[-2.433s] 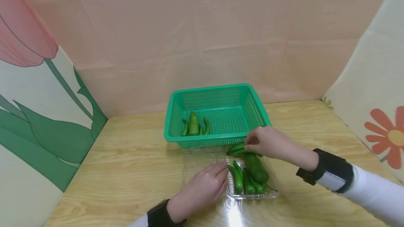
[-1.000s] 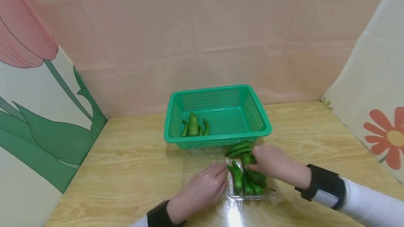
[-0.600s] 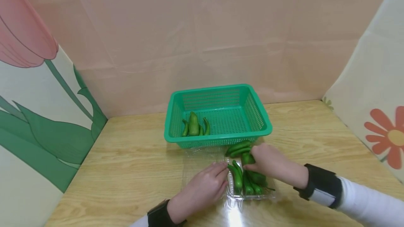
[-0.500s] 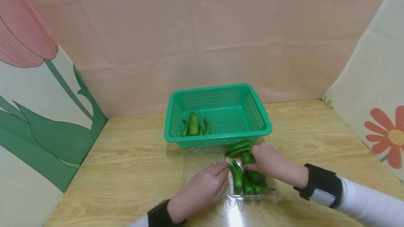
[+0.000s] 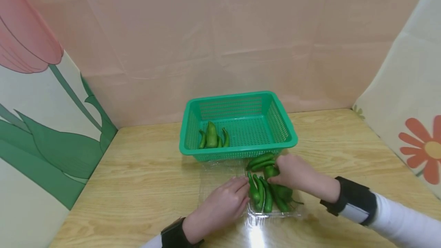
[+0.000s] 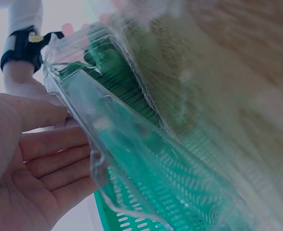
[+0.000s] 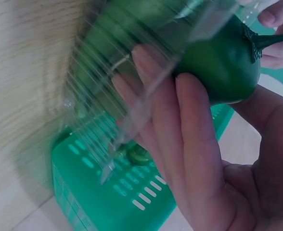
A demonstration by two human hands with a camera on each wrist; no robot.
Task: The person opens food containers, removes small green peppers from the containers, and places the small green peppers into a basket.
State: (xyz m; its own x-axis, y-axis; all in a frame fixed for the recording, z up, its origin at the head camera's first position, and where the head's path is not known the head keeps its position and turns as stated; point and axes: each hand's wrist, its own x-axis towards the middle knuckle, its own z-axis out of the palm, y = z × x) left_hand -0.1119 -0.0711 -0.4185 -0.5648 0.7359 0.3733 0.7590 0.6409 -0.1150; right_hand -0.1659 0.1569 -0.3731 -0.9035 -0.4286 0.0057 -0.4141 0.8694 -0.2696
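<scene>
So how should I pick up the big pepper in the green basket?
I'd come straight down from above and pinch the big pepper near its narrow end. That end points away from the green basket's near wall, and there's more room there: little peppers crowd its fat part on both sides.

Both hands and the basket hem the tray, leaving passage from its near side.

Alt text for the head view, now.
A person's right hand grips a large green pepper in an open clear box of smaller peppers, the left hand at its edge. Behind, a green basket holds four more peppers.
</scene>
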